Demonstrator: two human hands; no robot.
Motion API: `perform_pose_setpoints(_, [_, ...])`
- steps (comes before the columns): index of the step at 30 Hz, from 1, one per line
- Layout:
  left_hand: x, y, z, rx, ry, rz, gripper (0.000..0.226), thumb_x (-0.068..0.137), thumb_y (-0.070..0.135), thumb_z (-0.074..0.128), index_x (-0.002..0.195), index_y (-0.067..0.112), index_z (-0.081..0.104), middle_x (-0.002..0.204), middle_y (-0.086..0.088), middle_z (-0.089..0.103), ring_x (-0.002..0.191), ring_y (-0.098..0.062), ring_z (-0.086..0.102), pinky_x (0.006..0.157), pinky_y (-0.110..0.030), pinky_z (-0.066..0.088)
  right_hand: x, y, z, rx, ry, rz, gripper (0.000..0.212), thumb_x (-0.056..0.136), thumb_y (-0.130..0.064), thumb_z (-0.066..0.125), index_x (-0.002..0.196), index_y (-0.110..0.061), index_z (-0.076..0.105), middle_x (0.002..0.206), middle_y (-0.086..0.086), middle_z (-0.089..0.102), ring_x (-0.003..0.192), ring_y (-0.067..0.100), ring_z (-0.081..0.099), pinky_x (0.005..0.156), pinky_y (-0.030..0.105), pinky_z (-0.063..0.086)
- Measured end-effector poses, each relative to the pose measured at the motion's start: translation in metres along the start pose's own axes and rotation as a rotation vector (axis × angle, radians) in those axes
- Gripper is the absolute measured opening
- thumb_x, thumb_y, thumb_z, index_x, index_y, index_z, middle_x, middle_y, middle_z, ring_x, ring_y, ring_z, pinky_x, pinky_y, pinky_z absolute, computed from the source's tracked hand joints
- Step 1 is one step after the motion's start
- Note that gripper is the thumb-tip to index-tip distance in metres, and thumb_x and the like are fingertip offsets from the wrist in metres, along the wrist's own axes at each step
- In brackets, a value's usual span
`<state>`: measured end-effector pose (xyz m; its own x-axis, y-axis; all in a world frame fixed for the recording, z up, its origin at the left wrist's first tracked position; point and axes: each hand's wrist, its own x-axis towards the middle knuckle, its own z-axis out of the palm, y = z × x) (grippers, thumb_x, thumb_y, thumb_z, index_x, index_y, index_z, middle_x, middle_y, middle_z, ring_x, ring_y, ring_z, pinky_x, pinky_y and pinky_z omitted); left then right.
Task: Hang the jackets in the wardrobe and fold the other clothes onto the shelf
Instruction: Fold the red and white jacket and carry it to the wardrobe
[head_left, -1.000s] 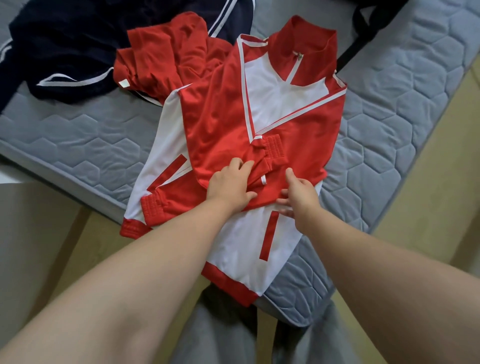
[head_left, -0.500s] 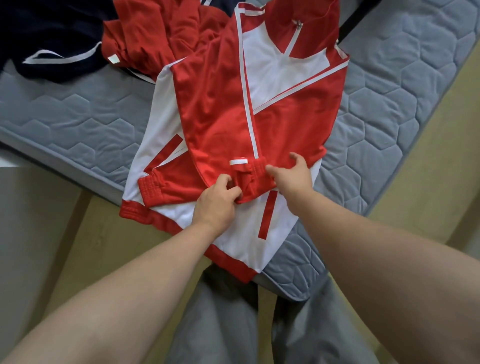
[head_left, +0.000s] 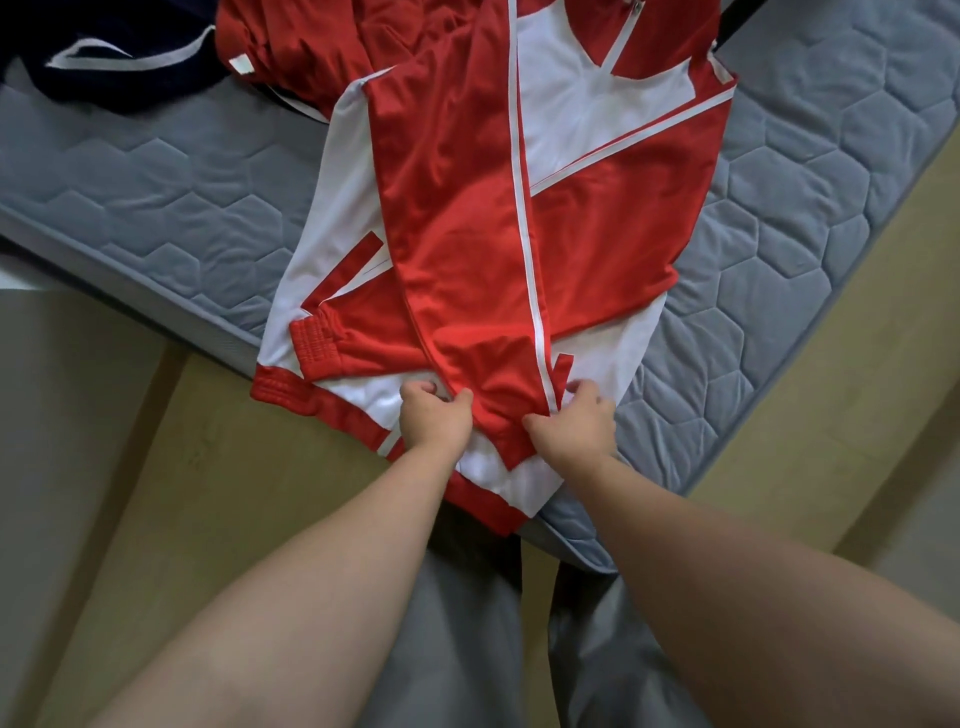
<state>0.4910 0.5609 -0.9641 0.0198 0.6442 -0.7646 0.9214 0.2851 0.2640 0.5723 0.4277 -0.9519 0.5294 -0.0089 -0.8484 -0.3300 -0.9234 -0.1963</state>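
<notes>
Grey trousers (head_left: 467, 649) fill the bottom of the view, over a beige floor (head_left: 234, 493). Both bare forearms reach forward. The left hand (head_left: 434, 415) pinches the left edge of the red sleeve (head_left: 467, 234) at its end, fingers curled on the cloth. The right hand (head_left: 574, 423) pinches the right edge, beside the white stripe. This sleeve lies lengthwise down the front of the red-and-white track jacket (head_left: 613, 218). The jacket lies front up on the corner of a grey quilted mattress (head_left: 156, 208), its hem band hanging past the edge. The other sleeve's cuff (head_left: 317, 348) rests near the hem. Beyond, a crumpled red garment (head_left: 311, 41) touches the jacket, and a navy garment (head_left: 104, 52) lies further left.
</notes>
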Motion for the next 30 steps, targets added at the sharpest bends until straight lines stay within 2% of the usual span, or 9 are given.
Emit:
perform_pose_setpoints(3, [0.004, -0.002, 0.003, 0.002, -0.057, -0.039, 0.055, 0.083, 0.035, 0.077, 0.126, 0.014, 0.049, 0.102, 0.001, 0.066, 0.101, -0.023, 0.064, 0.084, -0.032, 0.048, 0.0, -0.009, 0.004, -0.133, -0.021, -0.177, 0.048, 0.079, -0.034, 0.065, 0.122, -0.02, 0.049, 0.121, 0.004, 0.057, 0.112, 0.03, 0.058, 0.09, 0.043, 0.052])
perform_pose_setpoints(6, [0.004, -0.004, 0.002, -0.003, -0.192, -0.039, 0.051, 0.08, 0.025, 0.081, 0.123, 0.014, 0.057, 0.114, -0.003, 0.07, 0.106, -0.025, 0.067, 0.097, -0.04, 0.053, -0.001, -0.012, 0.013, -0.101, -0.213, -0.004, 0.037, 0.091, -0.025, 0.064, 0.124, -0.01, 0.054, 0.121, 0.013, 0.063, 0.109, 0.035, 0.063, 0.087, 0.039, 0.054])
perform_pose_setpoints(10, [0.004, -0.013, -0.004, 0.141, -0.302, -0.002, 0.043, 0.081, 0.014, 0.08, 0.119, 0.013, 0.061, 0.116, -0.006, 0.07, 0.106, -0.028, 0.067, 0.096, -0.042, 0.055, -0.008, -0.007, 0.022, -0.076, -0.33, 0.187, 0.039, 0.095, -0.018, 0.066, 0.128, -0.001, 0.054, 0.117, 0.02, 0.063, 0.095, 0.039, 0.069, 0.078, 0.048, 0.062])
perform_pose_setpoints(14, [0.006, -0.018, -0.014, 0.32, -0.339, 0.073, 0.039, 0.085, 0.022, 0.077, 0.119, 0.015, 0.06, 0.112, -0.004, 0.071, 0.103, -0.025, 0.068, 0.091, -0.036, 0.056, -0.007, -0.006, 0.03, -0.171, -0.262, 0.156, 0.043, 0.095, -0.02, 0.064, 0.131, -0.004, 0.049, 0.126, 0.018, 0.061, 0.11, 0.038, 0.065, 0.093, 0.044, 0.057])
perform_pose_setpoints(17, [0.01, -0.015, -0.021, 0.406, -0.348, 0.119, 0.033, 0.087, 0.024, 0.072, 0.118, 0.019, 0.061, 0.105, -0.001, 0.072, 0.093, -0.021, 0.069, 0.069, -0.026, 0.052, -0.006, -0.013, 0.03, -0.172, -0.199, 0.134, 0.04, 0.094, -0.019, 0.056, 0.13, -0.008, 0.044, 0.129, 0.016, 0.057, 0.117, 0.037, 0.059, 0.093, 0.041, 0.051])
perform_pose_setpoints(21, [0.016, -0.007, -0.026, 0.465, -0.354, 0.106, 0.023, 0.086, 0.017, 0.066, 0.108, 0.017, 0.063, 0.096, -0.004, 0.071, 0.09, -0.024, 0.069, 0.085, -0.037, 0.059, -0.001, -0.03, 0.024, -0.139, -0.122, 0.154, 0.042, 0.091, -0.017, 0.049, 0.131, -0.01, 0.038, 0.129, 0.017, 0.055, 0.115, 0.038, 0.059, 0.095, 0.046, 0.053])
perform_pose_setpoints(24, [0.021, 0.005, -0.032, 0.516, -0.352, 0.093, 0.024, 0.081, 0.024, 0.069, 0.105, 0.018, 0.065, 0.095, -0.002, 0.071, 0.089, -0.022, 0.069, 0.079, -0.032, 0.057, 0.001, -0.044, 0.016, -0.124, -0.077, 0.18, 0.046, 0.091, -0.018, 0.049, 0.134, -0.011, 0.035, 0.132, 0.016, 0.052, 0.116, 0.037, 0.058, 0.092, 0.044, 0.052])
perform_pose_setpoints(27, [0.028, 0.027, -0.043, 0.541, -0.291, 0.082, 0.033, 0.08, 0.034, 0.068, 0.107, 0.015, 0.065, 0.104, -0.005, 0.071, 0.097, -0.026, 0.068, 0.074, -0.029, 0.05, 0.005, -0.06, 0.0, -0.086, -0.085, 0.167, 0.052, 0.089, -0.016, 0.049, 0.138, -0.011, 0.034, 0.132, 0.017, 0.051, 0.116, 0.038, 0.058, 0.093, 0.044, 0.053])
perform_pose_setpoints(30, [0.034, 0.067, -0.057, 0.551, -0.158, 0.094, 0.038, 0.084, 0.031, 0.061, 0.115, 0.01, 0.061, 0.118, -0.012, 0.068, 0.109, -0.033, 0.065, 0.081, -0.033, 0.05, 0.01, -0.083, -0.024, -0.091, -0.054, 0.129, 0.044, 0.088, -0.018, 0.053, 0.13, -0.01, 0.039, 0.131, 0.016, 0.054, 0.116, 0.036, 0.058, 0.092, 0.041, 0.052])
